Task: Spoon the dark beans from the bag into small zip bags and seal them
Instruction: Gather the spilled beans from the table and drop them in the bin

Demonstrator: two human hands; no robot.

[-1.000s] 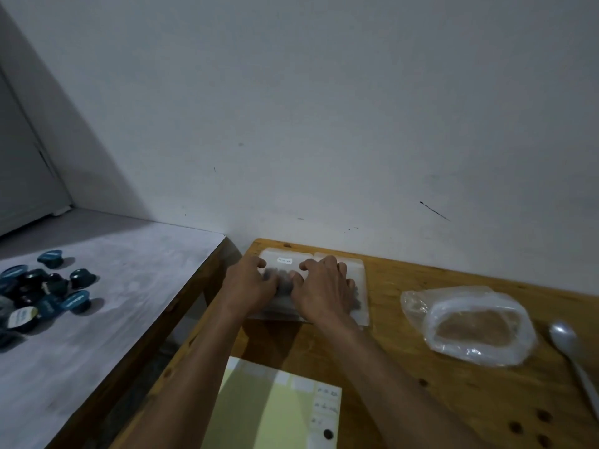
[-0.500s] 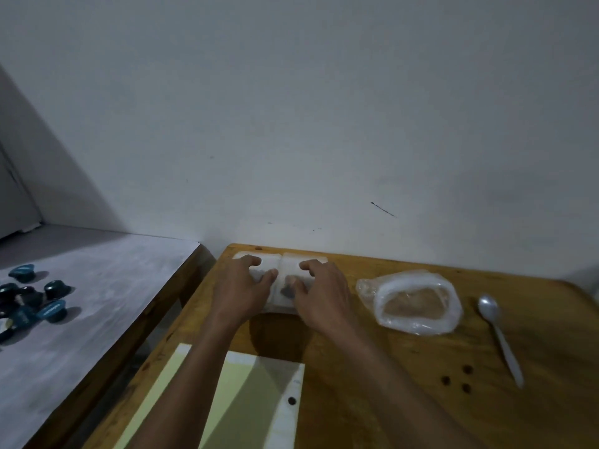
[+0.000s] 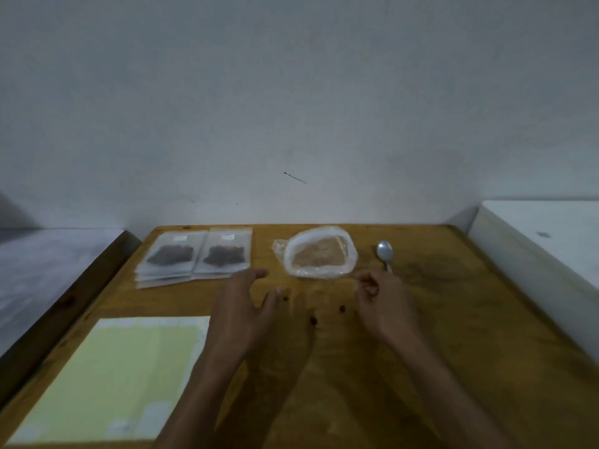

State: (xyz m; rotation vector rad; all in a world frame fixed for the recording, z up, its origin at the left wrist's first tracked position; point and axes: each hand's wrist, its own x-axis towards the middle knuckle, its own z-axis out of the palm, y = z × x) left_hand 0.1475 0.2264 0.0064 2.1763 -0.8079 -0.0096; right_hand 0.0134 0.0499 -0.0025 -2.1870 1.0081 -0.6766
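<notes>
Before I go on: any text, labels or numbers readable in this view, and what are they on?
None can be read.
Left zip bag: small white label at the top, too blurred to read.
Right zip bag: the same, unreadable.
Yellow sheet: pale stickers along its edge, marks too blurred.
Bean bag, spoon: no text seen.

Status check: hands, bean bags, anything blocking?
Left hand open, right hand loosely curled, both empty. Two filled zip bags flat at table's far left. Bean bag and spoon untouched, path clear.
</notes>
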